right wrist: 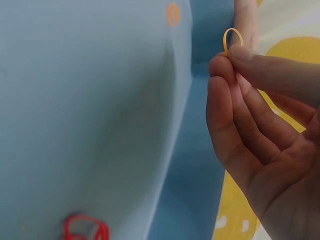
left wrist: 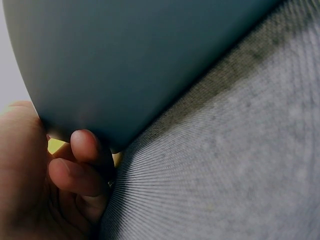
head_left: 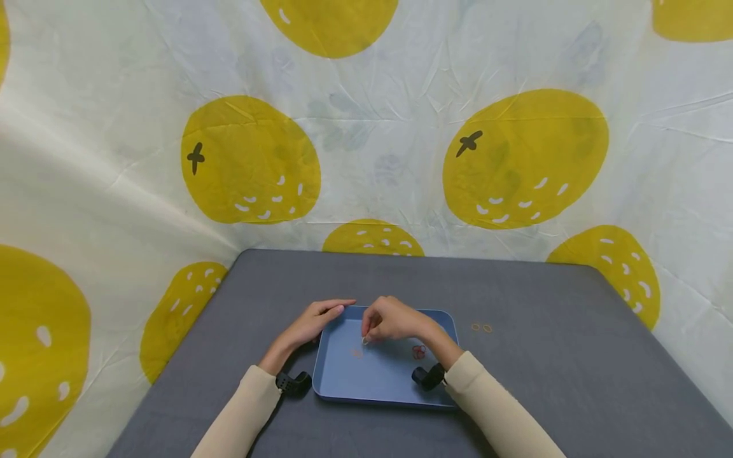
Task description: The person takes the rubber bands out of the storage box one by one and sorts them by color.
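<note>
A blue rectangular tray [head_left: 389, 381] lies on the grey table. At its far left corner is my left hand [head_left: 312, 323], holding the edge with the thumb over the rim. In the left wrist view, curled fingers [left wrist: 82, 177] sit against the tray's outer wall. Over the tray's left half, my right hand [head_left: 389, 320] pinches a small yellow rubber band [right wrist: 233, 36] between thumb and forefinger. An orange rubber band [right wrist: 173, 15] lies on the tray floor at the left. Several red rubber bands [head_left: 419, 352] are bunched toward the right side, near the right wrist.
Two yellow-orange rubber bands [head_left: 487, 328] lie on the table [head_left: 544, 381] to the right of the tray. A white cloth [head_left: 378, 146] printed with yellow fruit hangs behind the table and along its left side.
</note>
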A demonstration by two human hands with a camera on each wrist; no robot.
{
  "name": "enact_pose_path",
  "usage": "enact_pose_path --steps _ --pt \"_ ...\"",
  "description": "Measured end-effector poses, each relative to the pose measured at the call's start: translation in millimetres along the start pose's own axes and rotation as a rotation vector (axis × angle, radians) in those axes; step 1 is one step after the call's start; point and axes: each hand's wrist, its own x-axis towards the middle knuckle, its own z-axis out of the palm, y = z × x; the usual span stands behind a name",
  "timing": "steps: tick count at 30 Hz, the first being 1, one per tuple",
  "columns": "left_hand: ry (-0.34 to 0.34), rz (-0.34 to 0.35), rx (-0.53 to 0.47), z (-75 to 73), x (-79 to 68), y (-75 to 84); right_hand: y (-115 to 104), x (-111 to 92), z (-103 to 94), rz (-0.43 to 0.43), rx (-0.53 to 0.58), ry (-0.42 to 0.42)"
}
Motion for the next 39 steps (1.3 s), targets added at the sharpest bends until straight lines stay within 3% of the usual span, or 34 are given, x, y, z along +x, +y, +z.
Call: enact_pose_path --steps 14,39 --pt "-0.004 -0.027 -0.004 1.5 -0.1 -0.1 1 -15 -16.8 -0.016 0.006 0.031" --pt "0.011 -0.001 0.010 2.1 0.0 0.2 14 -62 -50.6 0.003 0.038 0.120"
